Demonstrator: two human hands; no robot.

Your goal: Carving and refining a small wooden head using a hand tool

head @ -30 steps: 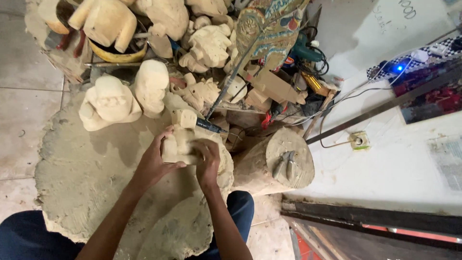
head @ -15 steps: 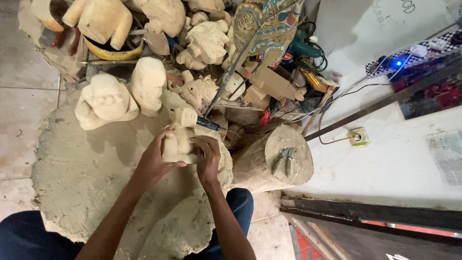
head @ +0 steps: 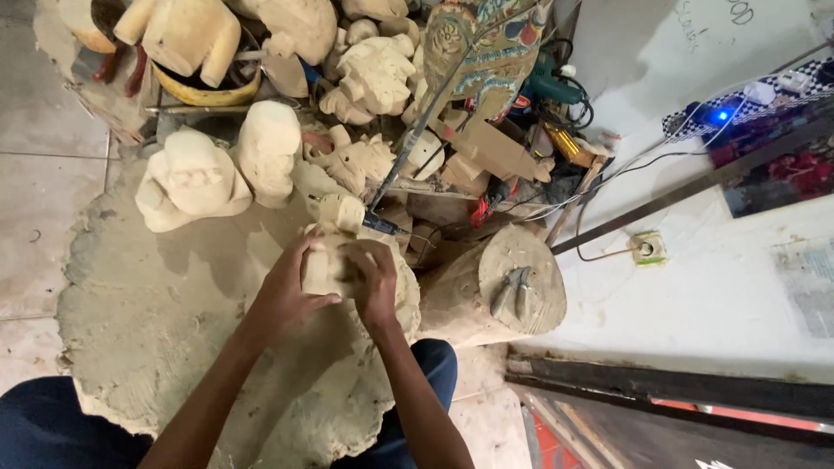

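**Two bare hands clasp a pale wood carving over a dusty mat**

At the bottom of the frame, dark blue trouser legs [head: 52, 426] show at lower left and lower centre, with two bare forearms rising from them toward the middle. The left hand [head: 287, 291] wraps the left side of a small pale unpainted wood carving [head: 323, 265], fingers curled onto it, its grip pressed against the wood. The right hand [head: 373, 278] closes over the carving's right side and top, its grip also clamped on the piece. The carving sits just left of the frame's centre, held over a round, sawdust-coloured mat [head: 156, 330] that spreads across the lower left on the tiled floor [head: 43, 113].

Just right of the hands lies a thick log stump [head: 495, 291] on its side, with grey metal pliers [head: 512, 291] resting on its cut end.

Beyond the hands, at centre left, stand a squat pale carved figure [head: 191, 182] and a taller rounded pale carving [head: 268, 148], near each other. Farther up, the top of the frame holds a heap of more unpainted carved pieces [head: 373, 74], a yellow-rimmed bowl [head: 204, 91], a painted carved panel in many colours [head: 486, 52] and a green power tool [head: 547, 87] with cables. At right, a white wall [head: 695, 295] carries a socket [head: 645, 248].
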